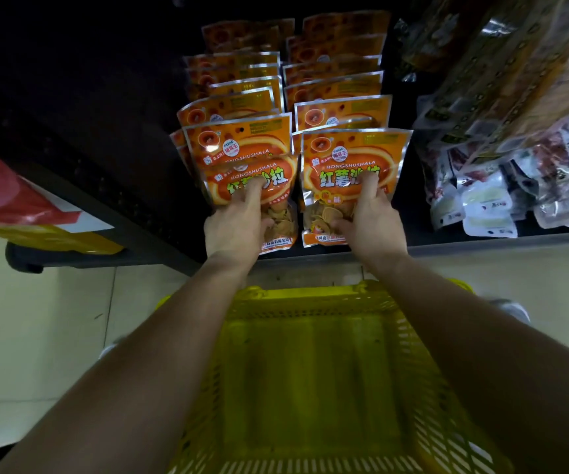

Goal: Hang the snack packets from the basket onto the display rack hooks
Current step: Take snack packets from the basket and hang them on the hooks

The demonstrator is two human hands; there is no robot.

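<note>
Left arm: stretched straight forward from the lower left, over the basket, with the wrist level and the back of the hand up.
Left hand (237,222): laid on the lower left of the front left packet (278,186). The forefinger points up across the printed face, the other fingers are bent beside it, and the thumb lies sideways on the clear window. I cannot tell whether any finger hooks behind the packet's edge.
Right arm: stretched forward from the lower right, mirroring the left.
Right hand (370,222): fingers fairly straight, pressed flat on the face of the front right packet (327,179), with the thumb pointing inward across the window of chips.
Front left packet: tilted slightly, sitting lower than the orange packets behind it.
Front right packet: upright at the head of its own column.
Hanging packets (337,80): two columns of the same orange packets, overlapping back into the dark rack (122,186).
Basket (310,295): yellow mesh, on the floor (37,336) directly under both forearms.
Neighbouring goods (488,200): clear and silvery packets hanging to the right, well apart from the hands.
</note>
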